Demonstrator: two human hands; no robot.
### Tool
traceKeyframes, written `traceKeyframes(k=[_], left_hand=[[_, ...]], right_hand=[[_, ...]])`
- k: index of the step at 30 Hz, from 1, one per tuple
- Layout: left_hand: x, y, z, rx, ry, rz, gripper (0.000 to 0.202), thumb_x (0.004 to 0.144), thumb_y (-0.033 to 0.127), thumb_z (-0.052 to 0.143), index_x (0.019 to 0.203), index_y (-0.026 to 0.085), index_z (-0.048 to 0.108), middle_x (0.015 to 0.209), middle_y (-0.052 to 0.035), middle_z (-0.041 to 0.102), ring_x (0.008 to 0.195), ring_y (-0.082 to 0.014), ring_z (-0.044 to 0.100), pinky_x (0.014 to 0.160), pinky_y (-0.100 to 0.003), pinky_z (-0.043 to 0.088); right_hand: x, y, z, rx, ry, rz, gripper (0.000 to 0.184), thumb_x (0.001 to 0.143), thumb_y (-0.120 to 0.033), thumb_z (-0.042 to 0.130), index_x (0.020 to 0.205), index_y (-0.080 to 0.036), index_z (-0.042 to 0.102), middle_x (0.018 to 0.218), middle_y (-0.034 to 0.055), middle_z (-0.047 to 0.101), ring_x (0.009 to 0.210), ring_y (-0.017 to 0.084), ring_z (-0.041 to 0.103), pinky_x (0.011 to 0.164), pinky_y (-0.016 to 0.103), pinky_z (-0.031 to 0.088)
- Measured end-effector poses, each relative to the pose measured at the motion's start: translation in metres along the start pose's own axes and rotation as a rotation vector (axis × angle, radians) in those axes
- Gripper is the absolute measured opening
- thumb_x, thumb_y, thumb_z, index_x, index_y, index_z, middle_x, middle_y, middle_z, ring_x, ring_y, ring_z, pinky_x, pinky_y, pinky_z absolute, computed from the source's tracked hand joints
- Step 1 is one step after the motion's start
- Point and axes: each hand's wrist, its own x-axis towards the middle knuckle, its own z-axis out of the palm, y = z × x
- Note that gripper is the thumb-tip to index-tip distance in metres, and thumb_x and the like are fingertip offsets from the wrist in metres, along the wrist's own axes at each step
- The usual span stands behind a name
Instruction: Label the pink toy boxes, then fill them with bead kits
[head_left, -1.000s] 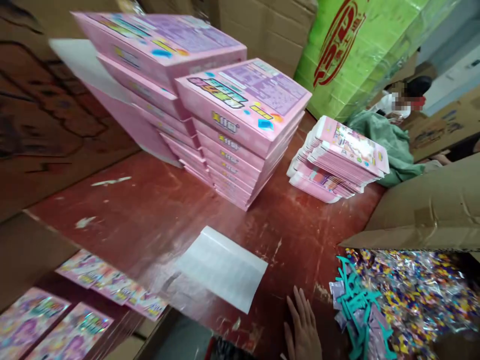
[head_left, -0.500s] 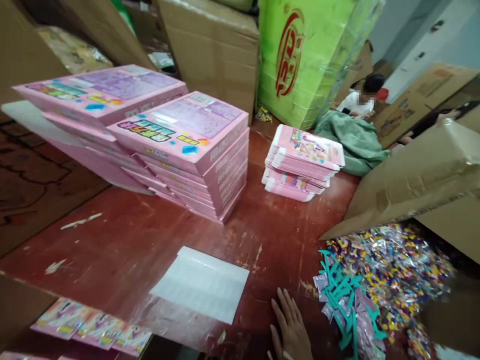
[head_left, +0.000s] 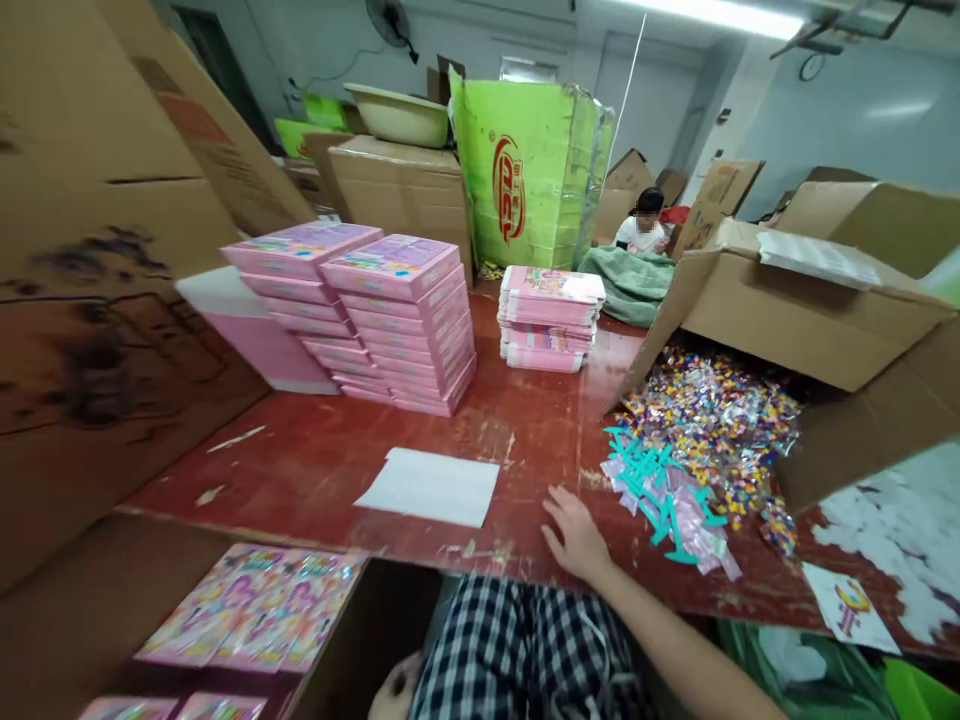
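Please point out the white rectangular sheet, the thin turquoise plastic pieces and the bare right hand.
White rectangular sheet [head_left: 431, 488]: head view, middle of its upper face.
Thin turquoise plastic pieces [head_left: 643, 462]: head view, heap's upper part.
Bare right hand [head_left: 580, 536]: head view, its back.

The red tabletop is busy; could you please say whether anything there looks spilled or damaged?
Yes: at the right, small colourful packets spread loosely from the mouth of an open cardboard box, as if spilled, though that may be deliberate. Jumbled teal pieces lie before them. The red tabletop also has pale scuffs.
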Motion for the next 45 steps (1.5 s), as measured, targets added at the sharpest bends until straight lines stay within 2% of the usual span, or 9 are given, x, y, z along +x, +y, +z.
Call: traceKeyframes(k=[3,8,13,19,24,27,29,35,45], left_hand=[[-0.031,-0.012,-0.020,-0.185,0.055,0.134,0.024,0.094,0.042,0.045,0.101,0.039,0.068,0.107,0.0076,0.075,0.104,-0.0222,0.072,0.092,-0.040,0.059],[-0.029,0.035,-0.073,-0.400,0.276,0.614,0.032,0.095,0.040,0.042,0.112,0.027,0.066,0.112,-0.0094,0.072,0.110,-0.0249,0.069,0.100,-0.043,0.055],[0.021,0.061,-0.099,-0.320,0.287,0.631,0.036,0.096,0.037,0.045,0.124,0.021,0.061,0.132,-0.0131,0.063,0.129,-0.0245,0.056,0.114,-0.046,0.042],[0.086,0.038,-0.101,-0.104,0.282,0.559,0.046,0.094,0.038,0.052,0.138,0.022,0.054,0.157,-0.0139,0.041,0.150,-0.0326,0.028,0.123,-0.061,0.014],[0.117,0.016,-0.137,-0.014,0.359,0.423,0.046,0.090,0.047,0.058,0.130,0.023,0.061,0.158,-0.0138,0.038,0.152,-0.0368,0.022,0.121,-0.066,0.006],[0.135,0.047,-0.164,-0.340,0.361,0.399,0.039,0.088,0.044,0.063,0.120,0.023,0.067,0.158,-0.0104,0.040,0.153,-0.0340,0.018,0.123,-0.061,0.007],[0.160,0.085,-0.176,-0.726,0.237,0.336,0.034,0.084,0.037,0.069,0.114,0.022,0.069,0.153,-0.0091,0.048,0.150,-0.0299,0.028,0.125,-0.051,0.015],[0.275,0.168,-0.177,-1.071,0.222,-0.091,0.035,0.096,0.040,0.057,0.121,0.015,0.062,0.127,-0.0129,0.063,0.115,-0.0249,0.062,0.099,-0.047,0.051],[0.320,0.169,-0.174,-1.316,0.208,-0.424,0.037,0.098,0.048,0.051,0.106,0.014,0.062,0.098,-0.0063,0.065,0.084,-0.0165,0.063,0.081,-0.037,0.054]], right_hand=[[-0.002,0.006,0.000,0.206,0.098,0.101,0.035,0.089,-0.034,0.055,0.116,-0.016,0.070,0.133,0.0157,0.065,0.129,0.031,0.057,0.109,0.054,0.045],[0.025,-0.008,0.023,0.411,0.190,0.272,0.045,0.094,-0.042,0.043,0.119,-0.012,0.064,0.123,0.0207,0.066,0.120,0.029,0.061,0.106,0.052,0.047],[0.083,-0.080,0.091,0.507,0.137,0.345,0.067,0.087,-0.037,0.052,0.145,-0.007,0.037,0.159,0.0274,0.026,0.151,0.036,0.021,0.119,0.063,0.021],[0.145,-0.162,0.151,0.573,0.025,0.286,0.068,0.083,-0.031,0.059,0.145,-0.012,0.037,0.157,0.0248,0.030,0.149,0.034,0.029,0.118,0.057,0.031],[0.251,-0.175,0.047,0.476,0.215,-0.120,0.065,0.091,-0.040,0.054,0.147,-0.014,0.035,0.161,0.0196,0.024,0.153,0.026,0.021,0.122,0.050,0.027],[0.346,-0.169,-0.046,0.349,0.505,-0.318,0.053,0.098,-0.044,0.043,0.144,-0.017,0.039,0.160,0.0149,0.027,0.152,0.024,0.022,0.124,0.052,0.021],[0.406,-0.166,-0.084,0.319,0.482,-0.394,0.054,0.100,-0.051,0.038,0.139,-0.015,0.045,0.153,0.0147,0.041,0.147,0.026,0.033,0.121,0.053,0.024],[0.469,-0.156,-0.086,0.256,0.192,-0.363,0.073,0.094,-0.072,0.032,0.103,-0.009,0.069,0.113,0.0130,0.070,0.118,0.028,0.059,0.113,0.052,0.035],[0.416,-0.087,-0.090,0.423,0.383,-0.405,0.061,0.099,-0.064,0.033,0.125,-0.018,0.062,0.139,0.0095,0.057,0.139,0.030,0.043,0.118,0.067,0.018]])
